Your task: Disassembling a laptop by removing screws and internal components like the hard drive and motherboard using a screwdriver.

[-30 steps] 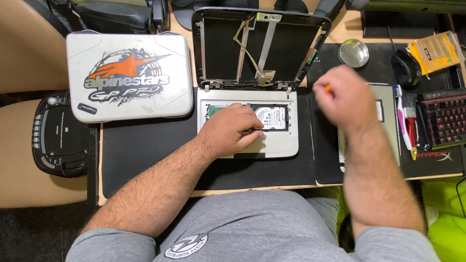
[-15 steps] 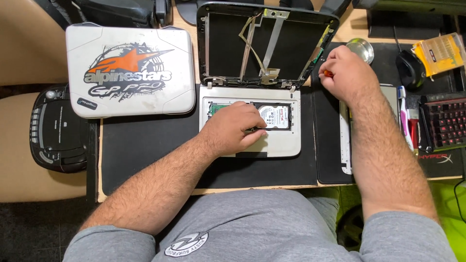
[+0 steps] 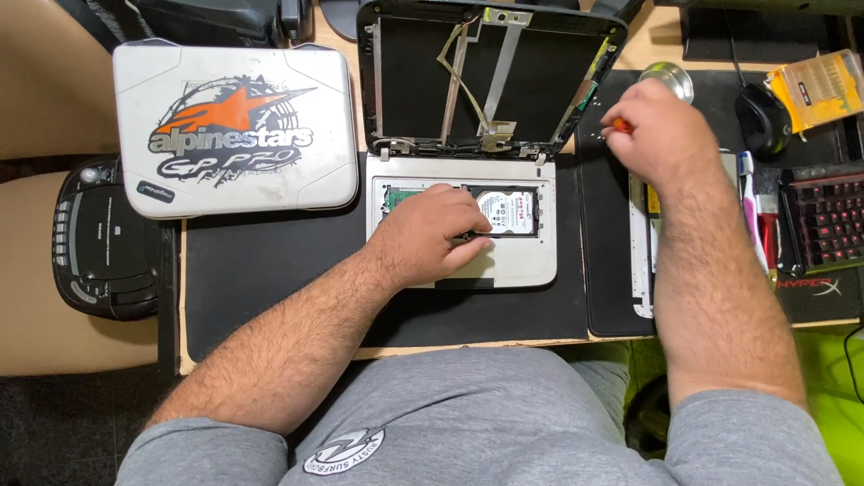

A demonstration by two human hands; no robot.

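Silver-grey plastic makes up the base of the opened laptop (image 3: 504, 261), which lies on a black desk mat (image 3: 270, 279) with its bottom cover off and a hard drive (image 3: 509, 211) showing in the bay. The left hand (image 3: 432, 236) rests flat over the left part of that bay, fingers loosely spread and pressing down on the base, its fingertips touching the drive's near edge; it grips nothing. The right hand (image 3: 661, 135) is off to the right of the laptop, above a second dark mat, closed around the orange handle of a small screwdriver (image 3: 617, 126), of which only the tip of the handle shows past the knuckles. Just behind that hand stands a small round metal dish (image 3: 668, 76), partly hidden by the fingers. The laptop's lid (image 3: 486, 72) stands open behind the base with its screen panel gone, bare metal brackets and a flat cable crossing the dark shell. To the left, close beside the lid, lies a white hard case (image 3: 234, 126) with an orange and black emblem, and further left a black radio player (image 3: 103, 238) sits on a lower surface. Under the right forearm lie long white strips (image 3: 637, 261) and some pens (image 3: 749, 207); beyond them are a red-lit keyboard (image 3: 828, 216), a black mouse (image 3: 763, 117) and a yellow bit box (image 3: 821, 88).
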